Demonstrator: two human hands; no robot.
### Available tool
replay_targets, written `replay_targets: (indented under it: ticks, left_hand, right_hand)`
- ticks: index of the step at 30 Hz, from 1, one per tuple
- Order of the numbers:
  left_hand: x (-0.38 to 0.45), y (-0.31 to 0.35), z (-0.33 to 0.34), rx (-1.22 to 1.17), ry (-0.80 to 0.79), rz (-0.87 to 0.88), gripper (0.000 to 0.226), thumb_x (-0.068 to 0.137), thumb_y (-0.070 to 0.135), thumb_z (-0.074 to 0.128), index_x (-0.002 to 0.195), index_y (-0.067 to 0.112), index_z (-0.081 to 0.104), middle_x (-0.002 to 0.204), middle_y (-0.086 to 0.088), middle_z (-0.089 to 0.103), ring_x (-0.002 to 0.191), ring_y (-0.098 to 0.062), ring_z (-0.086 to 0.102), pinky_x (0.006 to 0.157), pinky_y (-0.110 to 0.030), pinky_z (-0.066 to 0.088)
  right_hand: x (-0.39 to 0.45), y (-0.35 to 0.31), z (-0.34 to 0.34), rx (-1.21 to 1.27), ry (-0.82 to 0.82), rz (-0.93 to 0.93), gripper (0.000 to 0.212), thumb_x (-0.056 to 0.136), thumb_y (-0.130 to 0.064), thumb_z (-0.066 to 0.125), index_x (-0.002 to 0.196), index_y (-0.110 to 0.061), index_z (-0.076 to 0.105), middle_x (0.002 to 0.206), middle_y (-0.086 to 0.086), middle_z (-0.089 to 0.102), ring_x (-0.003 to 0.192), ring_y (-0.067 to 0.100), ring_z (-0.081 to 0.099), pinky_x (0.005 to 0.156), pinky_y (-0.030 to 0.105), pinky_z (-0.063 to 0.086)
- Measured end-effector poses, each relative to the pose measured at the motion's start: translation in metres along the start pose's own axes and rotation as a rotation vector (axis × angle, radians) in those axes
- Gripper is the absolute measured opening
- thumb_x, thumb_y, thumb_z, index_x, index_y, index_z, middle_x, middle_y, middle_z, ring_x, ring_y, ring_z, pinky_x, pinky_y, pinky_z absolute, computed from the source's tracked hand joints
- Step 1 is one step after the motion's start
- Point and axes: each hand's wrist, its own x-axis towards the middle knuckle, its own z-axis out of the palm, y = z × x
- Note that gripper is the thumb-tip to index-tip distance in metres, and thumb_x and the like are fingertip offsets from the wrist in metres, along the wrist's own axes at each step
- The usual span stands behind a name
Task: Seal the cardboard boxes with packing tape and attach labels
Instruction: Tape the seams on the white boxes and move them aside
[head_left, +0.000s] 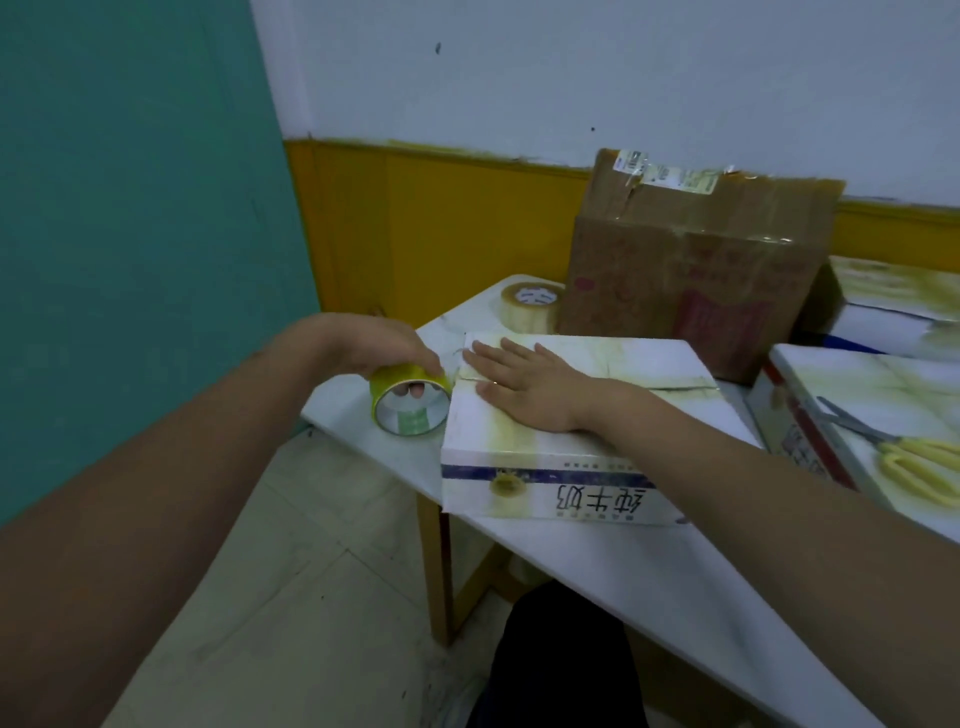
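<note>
Left grip (374, 345) curled around tape roll (410, 399), beside box (566, 415), right grip (519, 384) flat atop it

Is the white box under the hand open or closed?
Closed. The white box's top flaps lie flat, meeting at a seam, with the right hand pressing flat on them.

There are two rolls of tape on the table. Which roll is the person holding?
The yellow tape roll, gripped by the left hand at the near table edge beside the white box. The clear tape roll lies untouched farther back, beside the brown cardboard box.
</note>
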Motion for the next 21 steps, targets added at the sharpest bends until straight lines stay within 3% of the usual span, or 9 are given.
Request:
replay_targets:
  ticks: [2,5,7,10,13,16,18,21]
  left_hand:
    - [-0.009,-0.001,0.009,-0.083,-0.15,-0.042,0.03,0.098,0.035,0.06,0.102,0.009,0.075,0.089,-0.01,0.071,0.073,-0.015,0.064,0.068,-0.026,0.055]
    - [-0.026,0.004,0.029,-0.198,-0.31,-0.112,0.03,0.1,0.029,0.054,0.104,0.004,0.07,0.077,-0.009,0.07,0.06,-0.015,0.065,0.056,-0.025,0.054]
    - [-0.032,0.007,0.043,-0.249,-0.378,-0.109,0.031,0.101,0.027,0.05,0.097,0.004,0.07,0.076,-0.009,0.071,0.057,-0.014,0.064,0.05,-0.022,0.051]
    - [-0.037,0.011,0.059,-0.312,-0.44,-0.083,0.034,0.104,0.029,0.045,0.104,0.001,0.064,0.084,-0.008,0.072,0.059,-0.011,0.062,0.049,-0.019,0.049]
    - [-0.041,0.012,0.08,-0.379,-0.435,-0.08,0.043,0.104,0.037,0.044,0.111,-0.001,0.064,0.089,-0.009,0.074,0.061,-0.01,0.063,0.051,-0.019,0.051]
    - [-0.043,0.011,0.107,-0.445,-0.294,0.029,0.038,0.102,0.041,0.047,0.1,0.005,0.063,0.076,-0.005,0.071,0.05,-0.008,0.051,0.044,-0.017,0.038]
    - [-0.04,0.01,0.119,-0.48,-0.191,0.152,0.035,0.1,0.041,0.052,0.096,0.007,0.058,0.073,-0.008,0.069,0.048,-0.011,0.045,0.044,-0.02,0.033]
    - [-0.04,0.009,0.124,-0.525,-0.172,0.208,0.031,0.1,0.039,0.055,0.098,0.008,0.056,0.078,-0.013,0.07,0.047,-0.012,0.044,0.045,-0.022,0.033]
  right_hand:
    - [-0.013,-0.002,0.0,0.022,-0.013,-0.081,0.054,0.107,-0.048,0.019,0.158,-0.039,0.004,0.165,-0.017,-0.003,0.153,0.012,-0.004,0.123,0.043,-0.002]
    - [-0.037,-0.002,-0.003,0.13,0.0,-0.19,0.049,0.108,-0.039,0.027,0.156,-0.037,0.017,0.164,-0.016,0.011,0.152,0.01,0.003,0.124,0.041,0.0]
    - [-0.05,-0.001,-0.003,0.178,0.004,-0.22,0.046,0.109,-0.034,0.029,0.155,-0.036,0.023,0.163,-0.016,0.018,0.152,0.009,0.007,0.124,0.04,0.001]
    - [-0.068,0.002,-0.001,0.17,0.044,-0.231,0.046,0.109,-0.033,0.029,0.155,-0.035,0.025,0.162,-0.016,0.021,0.152,0.009,0.01,0.124,0.037,0.003]
    - [-0.083,0.01,0.004,0.141,0.137,-0.161,0.047,0.108,-0.036,0.031,0.155,-0.031,0.031,0.161,-0.014,0.026,0.15,0.006,0.017,0.123,0.03,0.012]
    - [-0.1,0.023,0.006,0.0,0.307,-0.033,0.047,0.106,-0.046,0.03,0.145,-0.029,0.049,0.153,-0.008,0.044,0.14,0.012,0.039,0.116,0.034,0.031]
    - [-0.109,0.03,0.006,-0.123,0.408,0.031,0.054,0.102,-0.052,0.022,0.121,-0.025,0.066,0.127,-0.002,0.066,0.116,0.021,0.059,0.098,0.042,0.046]
    - [-0.124,0.035,0.005,-0.262,0.465,0.117,0.065,0.096,-0.053,0.011,0.097,-0.023,0.069,0.1,-0.003,0.07,0.092,0.021,0.062,0.082,0.041,0.048]
